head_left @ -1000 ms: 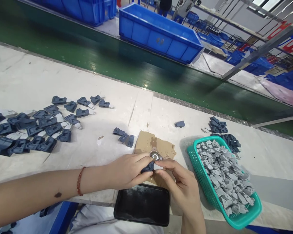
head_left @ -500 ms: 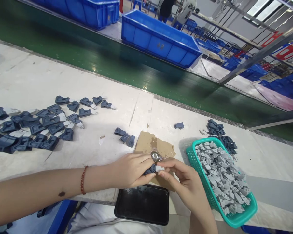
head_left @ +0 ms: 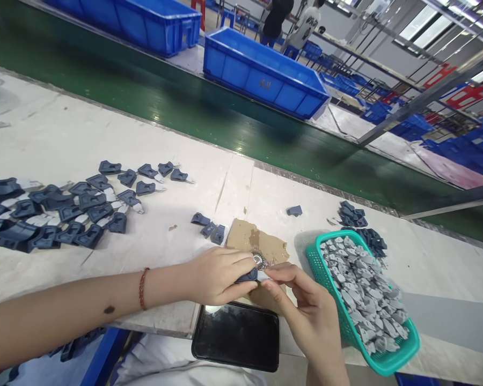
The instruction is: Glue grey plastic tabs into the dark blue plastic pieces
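My left hand [head_left: 219, 276] is closed around a dark blue plastic part [head_left: 248, 276], mostly covered by the fingers. A small light-grey plastic piece [head_left: 262, 275] sticks out of its right end, pinched between thumb and forefinger of my right hand [head_left: 309, 305]. Just beyond the fingertips, a small round shiny metal item [head_left: 258, 259] with tiny bits around it lies on torn brown cardboard [head_left: 273, 243]. A black tray-like rectangle [head_left: 237, 335] lies below my hands at the table edge. Several loose blue parts [head_left: 208, 229] rest left of the cardboard.
At right stands a green basket [head_left: 400, 356] heaped with grey pieces [head_left: 364, 292]; dark blue parts [head_left: 370, 241] are piled behind it. Many joined blue-and-grey parts [head_left: 70, 212] spread across the left. Beyond the table runs a green belt [head_left: 177, 112], with blue crates [head_left: 265, 75] behind and people in the distance.
The view has shifted slightly. Both hands keep the blue part and grey piece together in nearly the same place over the cardboard's near edge.
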Demonstrator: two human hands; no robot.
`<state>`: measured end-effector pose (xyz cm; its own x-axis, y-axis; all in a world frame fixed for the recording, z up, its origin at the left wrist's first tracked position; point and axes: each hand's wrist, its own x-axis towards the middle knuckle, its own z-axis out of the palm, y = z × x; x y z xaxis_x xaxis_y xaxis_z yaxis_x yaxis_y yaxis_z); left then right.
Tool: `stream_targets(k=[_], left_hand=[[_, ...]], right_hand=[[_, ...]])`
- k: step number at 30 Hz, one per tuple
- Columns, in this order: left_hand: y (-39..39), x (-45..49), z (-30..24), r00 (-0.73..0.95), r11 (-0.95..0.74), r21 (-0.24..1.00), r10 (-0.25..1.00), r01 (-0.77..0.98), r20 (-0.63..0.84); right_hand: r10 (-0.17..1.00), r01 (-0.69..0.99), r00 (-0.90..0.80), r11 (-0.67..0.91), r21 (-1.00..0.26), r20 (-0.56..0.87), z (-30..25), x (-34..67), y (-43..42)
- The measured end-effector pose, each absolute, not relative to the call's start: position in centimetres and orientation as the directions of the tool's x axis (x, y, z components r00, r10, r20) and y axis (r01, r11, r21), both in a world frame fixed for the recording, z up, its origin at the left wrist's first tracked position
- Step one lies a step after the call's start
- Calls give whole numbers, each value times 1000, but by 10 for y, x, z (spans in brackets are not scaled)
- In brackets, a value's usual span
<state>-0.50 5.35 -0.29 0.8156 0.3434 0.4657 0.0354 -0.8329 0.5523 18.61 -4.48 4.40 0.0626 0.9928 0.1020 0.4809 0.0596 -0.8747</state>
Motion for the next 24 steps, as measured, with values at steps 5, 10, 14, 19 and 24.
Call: stream_targets(k=[5,10,14,19,24], left_hand=[[74,-10,17,792,-861,501,367,90,488],[119,-30,24,646,-703,453,700,548,305],[148,-49,14,472,-522,297,852,799,227],[144,-48,12,472,-546,280,832,789,292],[123,-36,14,748,-820,363,560,442,356]], right_hand=[[979,668,131,27,-744,153,59,216,-52],[858,859,479,-414,-302,185,55,290,-61],[892,886,447,-431,-172,66,39,325,-59],[872,860,489,-483,-164,-4,28,329,-53],[873,866,483,-465,-186,70,33,327,-56]])
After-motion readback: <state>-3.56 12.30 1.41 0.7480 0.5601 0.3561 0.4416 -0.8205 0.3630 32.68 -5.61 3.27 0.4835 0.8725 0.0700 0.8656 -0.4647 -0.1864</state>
